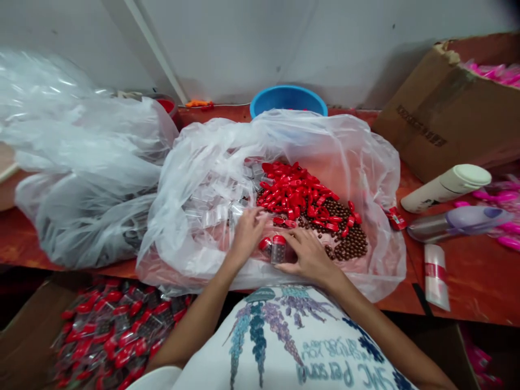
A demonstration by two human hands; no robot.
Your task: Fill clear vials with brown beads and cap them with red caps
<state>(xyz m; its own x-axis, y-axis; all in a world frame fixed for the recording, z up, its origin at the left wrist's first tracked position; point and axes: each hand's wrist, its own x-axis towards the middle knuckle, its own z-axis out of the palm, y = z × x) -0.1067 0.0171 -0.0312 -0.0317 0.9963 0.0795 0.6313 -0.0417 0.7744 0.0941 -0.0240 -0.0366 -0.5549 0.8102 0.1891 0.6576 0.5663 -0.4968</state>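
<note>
A large clear plastic bag [179, 216] lies spread open on the red table. Inside it are red caps [294, 189], brown beads [353, 241] and clear empty containers [215, 215]. Near the bag's front edge, a small red-capped container [278, 250] filled with dark beads stands upright, and a second red-capped one [265, 245] is just left of it. My right hand [306, 252] curves around the right side of the upright container, thumb and fingers apart. My left hand [248, 230] is at the clear containers, its fingers bent together; what they hold is too small to name.
Bulky plastic bags [93, 179] fill the left side. A blue basin [288, 100] stands behind. At right are a cardboard box [442, 114], a white bottle [442, 188], a purple-lidded bottle [455, 223] and a clear roll [435, 276]. Filled red-capped containers [114, 325] lie below left.
</note>
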